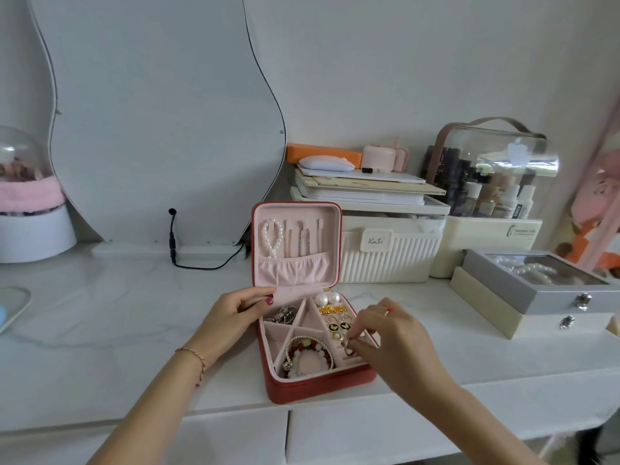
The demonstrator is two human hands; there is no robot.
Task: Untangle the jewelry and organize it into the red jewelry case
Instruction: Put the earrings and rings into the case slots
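Red jewelry case [312, 389] open near table [100, 313] front edge, pink lining, lid upright at far side (necklaces hung inside), long axis near-far. Left hand [231, 313] pinches case's far-left rim; right hand [389, 333] fingertips pinch small ring [349, 347] over right compartments.

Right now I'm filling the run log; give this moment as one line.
left hand: holds red jewelry case edge | right hand: pinches ring over ring slots | lid: open | bracelets: in case
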